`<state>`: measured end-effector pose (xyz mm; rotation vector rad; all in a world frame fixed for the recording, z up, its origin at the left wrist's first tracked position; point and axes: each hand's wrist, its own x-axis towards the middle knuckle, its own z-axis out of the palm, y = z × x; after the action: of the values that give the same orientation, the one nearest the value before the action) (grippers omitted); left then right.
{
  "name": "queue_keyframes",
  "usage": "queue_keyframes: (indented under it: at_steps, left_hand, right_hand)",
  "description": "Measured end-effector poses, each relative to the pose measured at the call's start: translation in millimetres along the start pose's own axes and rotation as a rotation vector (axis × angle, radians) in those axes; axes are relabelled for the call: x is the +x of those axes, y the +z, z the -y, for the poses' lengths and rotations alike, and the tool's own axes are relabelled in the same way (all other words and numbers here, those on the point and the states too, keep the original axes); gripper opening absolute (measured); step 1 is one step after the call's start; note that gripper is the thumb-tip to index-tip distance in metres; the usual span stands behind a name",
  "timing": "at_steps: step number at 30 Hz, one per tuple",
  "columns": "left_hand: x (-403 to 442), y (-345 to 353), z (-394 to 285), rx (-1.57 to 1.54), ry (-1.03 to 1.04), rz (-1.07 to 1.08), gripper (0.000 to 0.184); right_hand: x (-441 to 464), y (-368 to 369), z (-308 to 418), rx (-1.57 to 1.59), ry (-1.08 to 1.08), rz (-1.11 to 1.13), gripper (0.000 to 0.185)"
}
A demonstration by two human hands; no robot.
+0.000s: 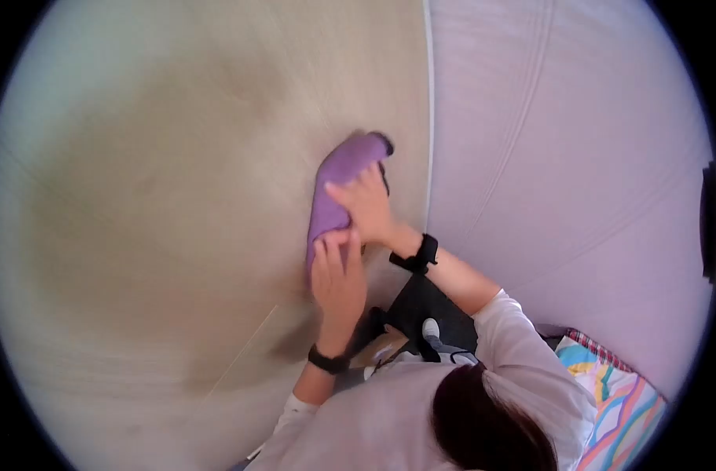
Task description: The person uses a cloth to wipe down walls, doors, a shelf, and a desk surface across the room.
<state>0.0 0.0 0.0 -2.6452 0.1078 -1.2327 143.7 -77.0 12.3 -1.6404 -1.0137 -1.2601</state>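
A purple piece of cloth (330,188), folded long and narrow with black at its far tip and right edge, lies on the pale wood-look surface (177,141). My right hand (366,206) rests flat on its middle, thumb and fingers spread. Nearer to me, my left hand (338,271) has its fingers bent onto the cloth's near end, seemingly gripping it. The two hands almost touch. What kind of cloth item it is, I cannot tell, and part of it is hidden under my hands.
A pale edge strip (429,118) bounds the wood-look surface on the right. Beyond it spreads a creased pale pinkish sheet (554,157). Colourful patterned fabric (625,408) lies at the lower right. Each wrist wears a black band (329,359). A white shoe (430,328) shows below.
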Motion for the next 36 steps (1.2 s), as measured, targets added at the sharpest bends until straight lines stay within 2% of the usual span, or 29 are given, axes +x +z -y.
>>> queue_keyframes:
  at_steps: [2,3,5,6,9,11,12,14,16,17,19,20,21,22,23,24,27,28,30,32,33,34,36]
  left_hand:
    - [14,-2,-7,0.148,0.073,-0.013,0.048]
    - [44,46,-36,0.126,0.018,-0.085,0.047]
    - [38,49,-55,0.103,0.019,-0.059,0.047]
    - [28,45,-72,0.003,-0.015,0.067,0.049]
    - [24,77,-85,-0.079,0.095,0.203,0.055]
    - [39,103,-81,-0.072,0.102,0.125,0.058]
    - [47,102,-80,-0.093,0.084,0.120,0.058]
    - [-27,130,-119,-0.074,0.036,0.035,0.056]
    - [-94,191,-165,-0.055,-0.011,-0.035,0.054]
    - [-93,231,-166,-0.097,-0.039,-0.087,0.053]
    - [-67,268,-160,-0.164,-0.092,-0.168,0.050]
    - [-36,281,-94,-0.168,-0.059,-0.172,0.043]
    - [-4,284,-33,-0.114,-0.041,-0.160,0.043]
    - [18,284,-24,-0.043,-0.033,-0.109,0.043]
    - [24,277,-59,0.011,-0.048,-0.067,0.043]
    - [19,265,-60,-0.017,-0.018,-0.055,0.044]
    - [-18,231,-56,-0.014,0.076,0.064,0.046]
    - [-59,235,-88,-0.032,0.102,0.124,0.047]
    - [-93,276,-110,-0.107,0.189,0.226,0.046]
    - [-107,312,-105,-0.216,0.304,0.341,0.051]
    - [-109,324,-104,-0.280,0.343,0.404,0.054]
    - [-81,319,-86,-0.455,0.325,0.421,0.053]
    - [-83,322,-69,-0.457,0.299,0.431,0.054]
  right_hand:
    - [5,-2,-5,-0.020,-0.010,-0.134,0.080]
    - [9,-5,-63,-0.002,-0.052,-0.106,0.080]
    - [-20,-14,-71,0.052,0.064,-0.067,0.080]
    - [-49,-27,-76,0.039,0.128,0.022,0.080]
    - [-91,-33,-111,0.004,0.231,0.165,0.079]
    - [-81,-25,-133,-0.016,0.259,0.196,0.078]
    - [-63,-24,-136,0.008,0.169,0.095,0.079]
    - [-137,-37,-129,-0.031,0.112,0.122,0.080]
    - [-226,-43,-145,-0.079,0.068,0.145,0.080]
    - [-230,-26,-166,-0.111,0.032,0.124,0.080]
    - [-200,-9,-192,-0.111,-0.044,0.090,0.077]
    - [-154,50,-192,-0.111,-0.088,0.056,0.076]
    - [-112,106,-189,-0.084,-0.073,0.015,0.075]
    - [-99,124,-204,-0.027,-0.031,-0.011,0.074]
    - [-107,100,-218,0.022,-0.006,-0.014,0.073]
    - [-109,89,-207,-0.033,-0.022,0.014,0.074]
    - [-155,84,-182,0.009,0.145,0.031,0.078]
    - [-220,68,-177,0.030,0.224,0.049,0.079]
    - [-302,73,-200,0.033,0.373,0.061,0.084]
    - [-340,80,-214,0.030,0.453,0.145,0.087]
    - [-351,79,-220,0.032,0.493,0.209,0.089]
    - [-326,73,-222,0.036,0.650,0.317,0.088]
    - [-316,85,-215,0.119,0.651,0.296,0.087]
